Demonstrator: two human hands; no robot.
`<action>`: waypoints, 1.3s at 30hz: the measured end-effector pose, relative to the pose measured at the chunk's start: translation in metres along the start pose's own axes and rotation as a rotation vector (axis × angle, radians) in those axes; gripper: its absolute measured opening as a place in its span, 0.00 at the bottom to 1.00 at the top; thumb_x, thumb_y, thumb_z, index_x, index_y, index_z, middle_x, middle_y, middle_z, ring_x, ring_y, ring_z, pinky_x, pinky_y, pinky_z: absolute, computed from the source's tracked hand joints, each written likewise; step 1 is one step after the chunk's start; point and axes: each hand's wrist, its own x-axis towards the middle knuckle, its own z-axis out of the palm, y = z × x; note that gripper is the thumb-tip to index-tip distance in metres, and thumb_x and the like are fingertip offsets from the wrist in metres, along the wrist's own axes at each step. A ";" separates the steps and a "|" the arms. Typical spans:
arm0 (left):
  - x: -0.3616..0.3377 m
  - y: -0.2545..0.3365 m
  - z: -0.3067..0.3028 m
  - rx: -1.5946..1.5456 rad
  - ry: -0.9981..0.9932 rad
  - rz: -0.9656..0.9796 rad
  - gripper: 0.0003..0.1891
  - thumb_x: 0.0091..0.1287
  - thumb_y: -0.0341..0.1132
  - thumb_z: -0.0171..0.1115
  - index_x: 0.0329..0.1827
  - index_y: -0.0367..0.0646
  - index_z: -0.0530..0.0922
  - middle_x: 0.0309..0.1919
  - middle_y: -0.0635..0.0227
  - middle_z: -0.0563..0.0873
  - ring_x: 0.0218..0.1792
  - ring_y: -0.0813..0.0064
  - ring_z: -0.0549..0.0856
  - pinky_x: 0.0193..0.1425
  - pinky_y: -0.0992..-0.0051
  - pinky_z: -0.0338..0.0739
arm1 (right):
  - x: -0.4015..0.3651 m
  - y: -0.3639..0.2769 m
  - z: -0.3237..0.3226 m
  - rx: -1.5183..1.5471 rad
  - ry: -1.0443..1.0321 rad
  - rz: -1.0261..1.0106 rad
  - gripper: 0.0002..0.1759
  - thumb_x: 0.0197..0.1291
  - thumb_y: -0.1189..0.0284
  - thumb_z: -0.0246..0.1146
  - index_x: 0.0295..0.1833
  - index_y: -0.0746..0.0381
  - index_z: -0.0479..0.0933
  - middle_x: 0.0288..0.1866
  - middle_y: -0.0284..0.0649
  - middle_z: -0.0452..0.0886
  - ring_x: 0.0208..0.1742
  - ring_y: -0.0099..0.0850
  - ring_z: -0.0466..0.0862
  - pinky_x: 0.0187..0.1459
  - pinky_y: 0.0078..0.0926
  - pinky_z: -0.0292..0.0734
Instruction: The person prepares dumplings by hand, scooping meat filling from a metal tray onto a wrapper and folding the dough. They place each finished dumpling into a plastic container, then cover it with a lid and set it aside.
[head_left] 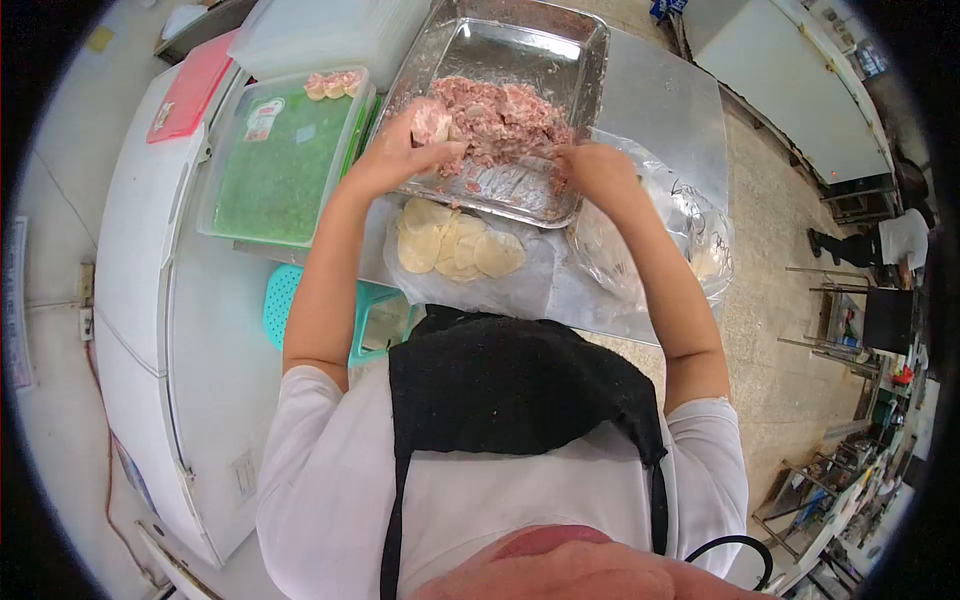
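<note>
My left hand [400, 150] is closed around a wrapper with meat filling [431, 122] at the left side of a metal tray [575, 60]. Minced meat [500, 115] lies heaped in the tray. At the tray's right side, my right hand [597, 168] touches the edge of the meat; its fingertips are blurred, and whether they hold a tool is unclear. Round pale wrappers [455, 240] lie overlapping on a plastic sheet [530, 288] in front of the tray. Several filled pieces [333, 85] sit at the top corner of a green-bottomed container [275, 165].
A clear plastic bag [690, 225] lies on the metal table [665, 90] at right. Left are a white freezer [135, 210], a pink lid [192, 88] and a turquoise stool [282, 305]. Another person [900, 240] stands far right near shelves and chairs.
</note>
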 end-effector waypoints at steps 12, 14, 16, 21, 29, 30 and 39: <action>-0.011 0.025 0.015 0.439 0.093 0.436 0.21 0.51 0.41 0.76 0.43 0.40 0.81 0.40 0.59 0.85 0.42 0.64 0.84 0.51 0.68 0.77 | -0.040 -0.016 -0.062 0.585 0.211 -0.307 0.16 0.66 0.59 0.59 0.49 0.59 0.82 0.37 0.46 0.83 0.36 0.44 0.83 0.38 0.37 0.77; -0.005 0.023 0.011 0.273 0.016 0.312 0.20 0.51 0.40 0.76 0.43 0.39 0.81 0.40 0.59 0.85 0.41 0.64 0.84 0.51 0.69 0.77 | -0.047 -0.029 -0.072 0.363 0.312 -0.257 0.15 0.66 0.60 0.60 0.47 0.60 0.82 0.37 0.45 0.84 0.37 0.44 0.83 0.39 0.37 0.78; -0.005 0.028 0.005 0.105 -0.067 0.180 0.20 0.51 0.40 0.77 0.42 0.39 0.81 0.40 0.58 0.85 0.40 0.64 0.83 0.51 0.69 0.77 | -0.049 -0.055 -0.070 0.347 0.323 -0.236 0.14 0.64 0.61 0.60 0.47 0.59 0.82 0.36 0.44 0.83 0.38 0.46 0.82 0.38 0.39 0.78; -0.025 0.022 -0.031 0.116 0.016 0.310 0.20 0.50 0.40 0.77 0.42 0.40 0.81 0.38 0.64 0.85 0.41 0.72 0.83 0.49 0.72 0.76 | -0.031 -0.067 -0.104 0.325 0.378 -0.254 0.14 0.64 0.61 0.60 0.46 0.57 0.81 0.35 0.44 0.83 0.36 0.46 0.83 0.37 0.40 0.78; -0.032 -0.004 -0.123 0.279 -0.121 0.171 0.23 0.48 0.44 0.79 0.42 0.40 0.82 0.41 0.63 0.85 0.44 0.73 0.83 0.50 0.73 0.76 | 0.004 -0.159 -0.078 0.474 0.243 -0.170 0.16 0.65 0.62 0.60 0.49 0.62 0.80 0.42 0.48 0.83 0.44 0.49 0.82 0.44 0.41 0.77; -0.032 -0.014 -0.136 0.372 -0.140 0.134 0.25 0.47 0.45 0.79 0.45 0.41 0.81 0.43 0.62 0.85 0.46 0.73 0.83 0.51 0.72 0.76 | 0.004 -0.159 -0.071 0.394 0.255 -0.116 0.16 0.65 0.64 0.60 0.52 0.62 0.80 0.43 0.49 0.83 0.45 0.50 0.81 0.46 0.38 0.77; 0.033 -0.156 -0.257 0.679 0.226 0.273 0.27 0.52 0.42 0.71 0.54 0.42 0.76 0.41 0.54 0.84 0.44 0.62 0.84 0.48 0.66 0.77 | -0.066 -0.138 -0.013 0.886 0.384 0.301 0.16 0.67 0.67 0.61 0.52 0.68 0.80 0.36 0.38 0.84 0.37 0.25 0.79 0.40 0.25 0.73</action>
